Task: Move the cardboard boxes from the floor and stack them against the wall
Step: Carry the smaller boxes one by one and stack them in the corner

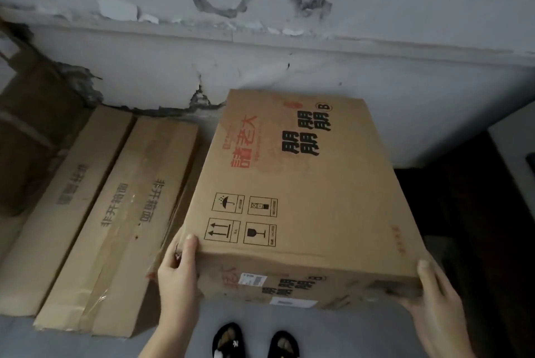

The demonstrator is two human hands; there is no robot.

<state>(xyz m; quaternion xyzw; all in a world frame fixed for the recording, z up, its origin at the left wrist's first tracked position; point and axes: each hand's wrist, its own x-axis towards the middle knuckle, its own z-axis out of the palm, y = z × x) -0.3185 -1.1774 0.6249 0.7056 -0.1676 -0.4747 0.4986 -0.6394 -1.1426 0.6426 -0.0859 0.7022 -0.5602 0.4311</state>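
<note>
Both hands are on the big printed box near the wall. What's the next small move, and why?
Probably ease the printed box down and forward until its far edge meets the wall. The left hand and right hand grip its near corners, it sits tilted beside the long taped boxes, and whether it rests on anything is unclear.

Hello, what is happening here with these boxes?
A person holds a large printed cardboard box at its two near corners, left hand and right hand each in a grip. The box's far end is at the cracked wall. Two long taped boxes already lie beside it on the floor.
</note>
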